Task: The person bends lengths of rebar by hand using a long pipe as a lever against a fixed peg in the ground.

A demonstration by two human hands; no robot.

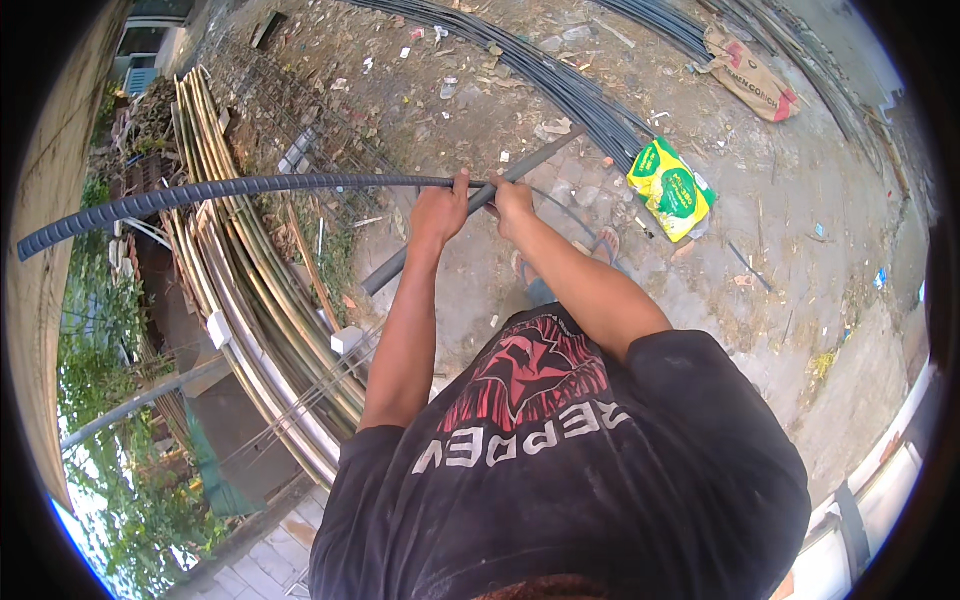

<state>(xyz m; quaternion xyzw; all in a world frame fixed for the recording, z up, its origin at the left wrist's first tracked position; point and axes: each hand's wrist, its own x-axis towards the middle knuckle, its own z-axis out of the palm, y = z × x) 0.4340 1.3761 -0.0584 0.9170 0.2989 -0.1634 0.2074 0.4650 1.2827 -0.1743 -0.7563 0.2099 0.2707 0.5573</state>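
A long ribbed steel rebar (250, 185) runs from the far left to my hands, its near end looming large. My left hand (438, 215) is closed round it, thumb on top. Close beside it, my right hand (514, 205) is closed where the rebar crosses a straight grey metal pipe (395, 268). That pipe slants from lower left to upper right, passing between my hands. Beyond my right hand a thin dark bar curves down toward my sandalled feet (607, 243); whether it is the same rebar is hidden by my fingers.
Bundled rebars (560, 90) lie on the dirt ahead, beside a green and yellow bag (672, 190). A brown paper sack (750, 75) lies farther right. Bamboo poles (225, 230) are stacked at left, near wire mesh (300, 130). Wooden boarding (40, 290) stands at the left edge.
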